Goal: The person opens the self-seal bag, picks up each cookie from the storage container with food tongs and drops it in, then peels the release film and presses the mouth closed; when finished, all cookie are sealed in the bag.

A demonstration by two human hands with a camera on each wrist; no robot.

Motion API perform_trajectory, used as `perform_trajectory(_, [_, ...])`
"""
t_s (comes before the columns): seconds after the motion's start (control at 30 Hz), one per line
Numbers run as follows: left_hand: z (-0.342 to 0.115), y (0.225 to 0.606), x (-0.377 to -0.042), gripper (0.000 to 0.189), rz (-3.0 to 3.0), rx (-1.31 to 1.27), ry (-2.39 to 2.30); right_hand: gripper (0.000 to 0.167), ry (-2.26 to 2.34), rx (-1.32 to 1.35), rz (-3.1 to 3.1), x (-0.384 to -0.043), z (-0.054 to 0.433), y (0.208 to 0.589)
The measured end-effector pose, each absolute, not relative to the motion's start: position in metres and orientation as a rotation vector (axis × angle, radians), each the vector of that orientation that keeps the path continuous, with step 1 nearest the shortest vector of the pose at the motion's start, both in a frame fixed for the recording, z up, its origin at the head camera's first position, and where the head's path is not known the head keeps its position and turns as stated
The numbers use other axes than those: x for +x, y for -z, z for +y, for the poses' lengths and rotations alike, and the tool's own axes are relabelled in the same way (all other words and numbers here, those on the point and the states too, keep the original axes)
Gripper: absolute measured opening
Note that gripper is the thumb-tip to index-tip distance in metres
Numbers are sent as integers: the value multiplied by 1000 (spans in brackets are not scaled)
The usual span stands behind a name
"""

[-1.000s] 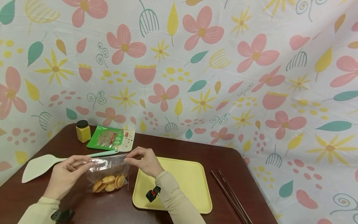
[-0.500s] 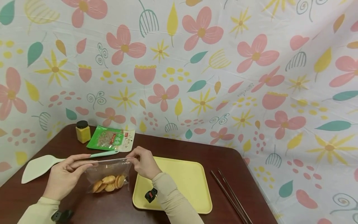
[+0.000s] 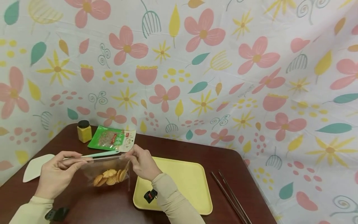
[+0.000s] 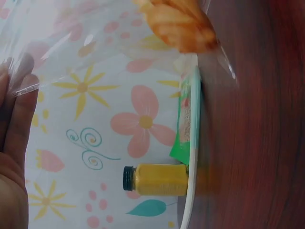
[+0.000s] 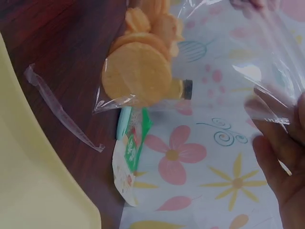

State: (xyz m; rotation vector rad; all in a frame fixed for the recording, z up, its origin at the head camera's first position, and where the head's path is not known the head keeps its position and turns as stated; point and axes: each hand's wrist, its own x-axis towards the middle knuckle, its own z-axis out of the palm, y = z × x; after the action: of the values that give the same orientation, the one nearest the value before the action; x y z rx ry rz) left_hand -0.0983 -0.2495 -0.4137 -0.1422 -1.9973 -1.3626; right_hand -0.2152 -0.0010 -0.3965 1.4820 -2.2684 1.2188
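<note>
A clear plastic bag of biscuits [image 3: 107,161] hangs between my hands, its top edge stretched taut. My left hand [image 3: 57,174] pinches the upper left corner between thumb and fingers. At the upper right corner, my right hand [image 3: 144,163] pinches the film. Several round golden biscuits [image 5: 137,74] lie at the bottom of the bag, which appears raised off the table in both wrist views. Behind the left hand lies a pale green spatula [image 3: 36,168], its handle partly covered by the hand and bag.
A yellow tray [image 3: 184,183] sits under my right forearm, with metal chopsticks [image 3: 230,196] to its right. At the back left stand a yellow jar [image 3: 84,132] with a black lid and a green seasoning packet [image 3: 109,138]. A thin clear plastic strip [image 5: 59,110] lies beside the tray.
The left hand has moved a little left. The bag has risen slightly and the biscuits have shifted up with it. Its top edge has gone from slack to taut.
</note>
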Motion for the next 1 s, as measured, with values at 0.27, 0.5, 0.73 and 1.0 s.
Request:
perform_trajectory(0.27, [-248, 408, -99, 35, -1927, -159, 1414, 11, -1328, 1408, -2242, -213, -4, 388])
perform_trajectory(0.5, [-252, 406, -96, 35, -1709, -307, 1772, 10, -1512, 1489, -2239, -205, -2, 369])
perform_trajectory(0.73, [-251, 415, -98, 46, -1577, -452, 1921, 9, -1656, 1460, -2188, -194, -12, 354])
perform_trajectory(1.0, [-245, 430, -103, 72, -1839, -641, 2121, 12, -1812, 1300, -2074, -179, -15, 333])
